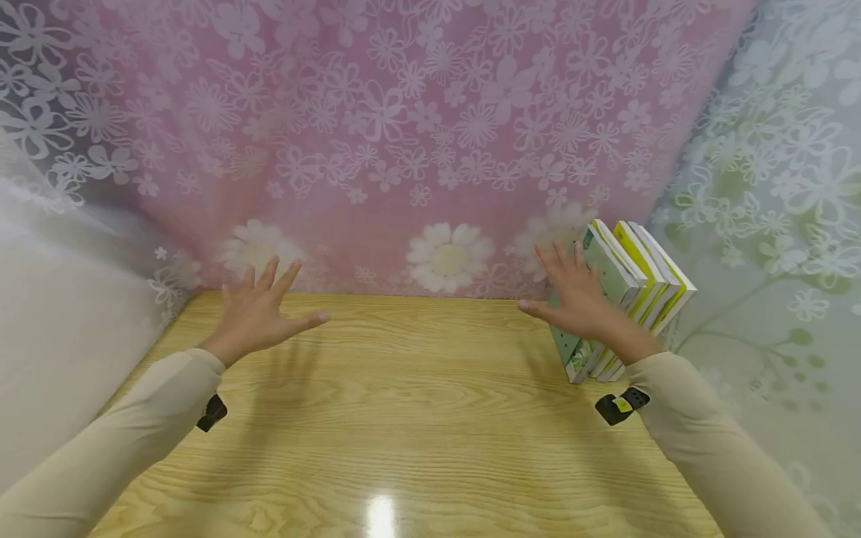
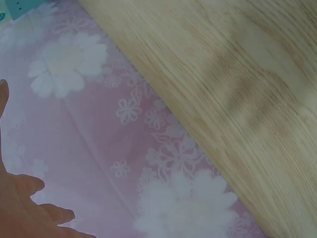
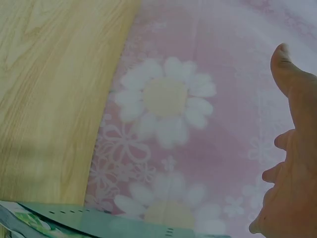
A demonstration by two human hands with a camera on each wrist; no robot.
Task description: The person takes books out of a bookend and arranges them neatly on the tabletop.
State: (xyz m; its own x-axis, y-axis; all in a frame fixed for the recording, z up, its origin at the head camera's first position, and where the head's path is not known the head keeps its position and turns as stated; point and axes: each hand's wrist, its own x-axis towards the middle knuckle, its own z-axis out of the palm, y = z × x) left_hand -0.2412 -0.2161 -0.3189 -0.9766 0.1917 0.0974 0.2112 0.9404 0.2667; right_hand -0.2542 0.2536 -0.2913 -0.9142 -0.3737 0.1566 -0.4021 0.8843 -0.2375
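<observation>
Both hands are held out over the table with fingers spread, and neither holds anything. The left hand [image 1: 258,312] hovers above the back left of the table, thumb pointing inward; part of that hand [image 2: 25,208] shows at the lower left of the left wrist view. My right hand [image 1: 575,295] is raised in front of a row of upright books [image 1: 639,273] and overlaps the nearest green cover in the head view. In the right wrist view, the green book [image 3: 109,223] runs along the bottom edge, below the right hand [image 3: 294,158].
The wooden table [image 1: 417,403] ends at a pink flowered curtain [image 1: 430,149] along its back. A pale flowered curtain [image 1: 780,299] hangs close to the books on the right. White fabric [image 1: 54,299] borders the left side. A dark band [image 1: 622,405] is on the right wrist.
</observation>
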